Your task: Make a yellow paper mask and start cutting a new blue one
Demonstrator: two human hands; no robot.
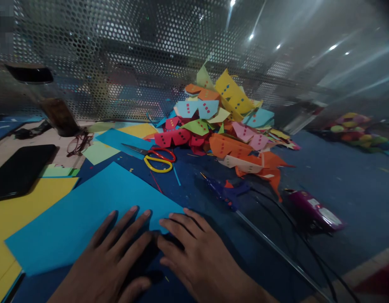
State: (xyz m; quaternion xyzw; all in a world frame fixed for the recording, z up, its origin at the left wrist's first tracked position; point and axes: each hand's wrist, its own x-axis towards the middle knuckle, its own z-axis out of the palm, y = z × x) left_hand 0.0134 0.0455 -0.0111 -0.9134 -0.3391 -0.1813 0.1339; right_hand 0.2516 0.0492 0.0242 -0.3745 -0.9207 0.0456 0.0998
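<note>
Fingers spread and palms down, neither hand grasps anything: the left hand (pixel 118 248) lays its fingertips along the near side of the blue sheet (pixel 83 214), and the right hand (pixel 197 248) rests its fingertips at the sheet's right corner, the two forefingers almost meeting. Such a flat touch likely serves to steady or smooth the paper without creasing it; whether the fingers press hard, I cannot tell.

Just beyond the blue sheet lie the scissors (pixel 146 152), red and yellow handles turned toward its right side, probably so that they are handy to pick up. To the right of the sheet is the glue gun (pixel 218 189), its nozzle pointing away from the hands, which seems a sensible way to keep the tip off skin and paper. Beyond the sheet and to the right, cut and dotted paper pieces (pixel 197 109) are heaped, perhaps to leave working room. Yellow paper (pixel 5 235) lies partly under the sheet's left end, and a dark phone (pixel 24 168) sits beyond that end, apart from the sheet.
</note>
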